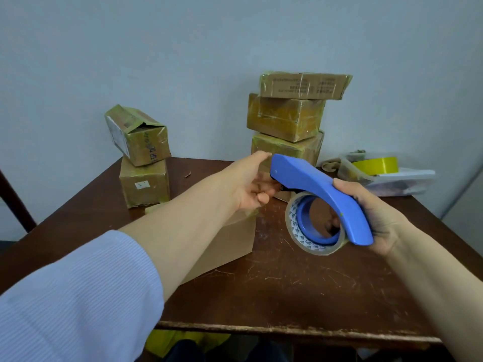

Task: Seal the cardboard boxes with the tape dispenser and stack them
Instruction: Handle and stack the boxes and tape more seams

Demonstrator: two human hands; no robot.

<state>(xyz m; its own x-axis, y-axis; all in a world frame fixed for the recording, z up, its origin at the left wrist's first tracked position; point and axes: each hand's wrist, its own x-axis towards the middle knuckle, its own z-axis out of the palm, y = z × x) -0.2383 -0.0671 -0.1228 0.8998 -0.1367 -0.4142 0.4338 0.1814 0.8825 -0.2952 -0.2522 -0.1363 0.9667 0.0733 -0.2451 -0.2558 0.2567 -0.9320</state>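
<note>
Right grip [376,215] clasps one tape dispenser [313,184]; left grip [248,184], hold indeterminate. Six cardboard boxes [230,244]: two at 10 o'clock, three at 12, one centre.

Right hand [379,215] grips blue dispenser [313,178] by its handle; left hand [251,185] curls fingers at its front end; box [230,244] under left forearm
</note>
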